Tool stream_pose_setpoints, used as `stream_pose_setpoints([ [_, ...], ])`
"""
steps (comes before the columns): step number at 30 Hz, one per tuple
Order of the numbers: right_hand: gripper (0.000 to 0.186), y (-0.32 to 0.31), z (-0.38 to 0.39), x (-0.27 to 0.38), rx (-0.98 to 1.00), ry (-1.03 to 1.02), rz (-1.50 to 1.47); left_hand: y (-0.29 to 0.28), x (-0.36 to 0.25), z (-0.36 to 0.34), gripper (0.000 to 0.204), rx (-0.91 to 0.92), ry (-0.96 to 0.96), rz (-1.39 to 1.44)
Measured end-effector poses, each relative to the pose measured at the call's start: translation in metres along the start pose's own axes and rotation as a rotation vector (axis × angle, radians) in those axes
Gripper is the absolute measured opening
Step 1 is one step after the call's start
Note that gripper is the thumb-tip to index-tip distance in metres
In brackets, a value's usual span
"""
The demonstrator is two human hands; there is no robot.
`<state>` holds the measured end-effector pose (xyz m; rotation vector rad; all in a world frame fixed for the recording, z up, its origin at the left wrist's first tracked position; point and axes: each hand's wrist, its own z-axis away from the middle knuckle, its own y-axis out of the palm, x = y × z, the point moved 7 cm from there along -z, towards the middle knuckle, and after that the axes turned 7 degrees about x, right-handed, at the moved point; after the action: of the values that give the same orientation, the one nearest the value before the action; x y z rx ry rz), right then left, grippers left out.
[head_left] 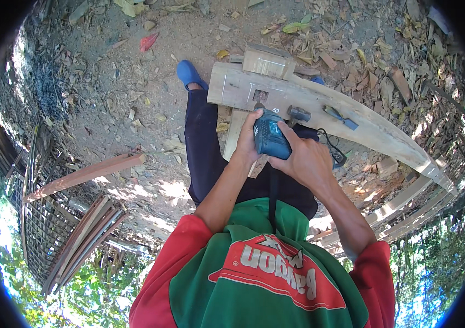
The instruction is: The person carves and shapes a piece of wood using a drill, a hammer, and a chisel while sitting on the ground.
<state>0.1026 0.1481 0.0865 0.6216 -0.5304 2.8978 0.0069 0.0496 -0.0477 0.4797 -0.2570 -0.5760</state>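
Observation:
A teal power drill (270, 134) is held in both my hands, with its front end pointing at the plank. My left hand (247, 141) is closed round the tool's left side, thumb near the front. From the right, my right hand (310, 162) wraps its rear, most of its fingers hidden beneath. The drill's tip is at the near edge of a square hole (260, 97) cut in the thick wooden plank (377, 123); whether it touches is unclear. Right of the drill lie a hammer (298, 113) and a blue-ended hand tool, perhaps a chisel (342, 118), on the plank.
A short wooden block (268, 61) sits against the plank's far edge. A dark cord (331, 145) loops right of my hands. At left, a reddish beam (85, 177) and stacked boards (85, 240) lie near a lattice (46, 232). Leaves and wood chips litter the ground.

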Motion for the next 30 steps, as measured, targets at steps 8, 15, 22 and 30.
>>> stream_pose_setpoints([
  [8,0.083,0.004,0.003,-0.011,-0.017,0.036,-0.041,-0.001,0.004,-0.005,0.044,-0.005,-0.023,-0.017],
  [15,0.080,-0.001,-0.005,-0.004,0.024,0.024,0.022,0.000,0.002,-0.003,0.048,0.019,-0.043,-0.012],
  [22,0.080,-0.011,-0.016,-0.006,0.045,-0.019,0.073,0.008,0.000,-0.004,0.051,0.025,-0.053,0.029],
  [30,0.079,-0.015,-0.024,-0.007,0.060,-0.004,0.100,0.010,0.000,-0.008,0.053,0.004,-0.037,0.069],
])
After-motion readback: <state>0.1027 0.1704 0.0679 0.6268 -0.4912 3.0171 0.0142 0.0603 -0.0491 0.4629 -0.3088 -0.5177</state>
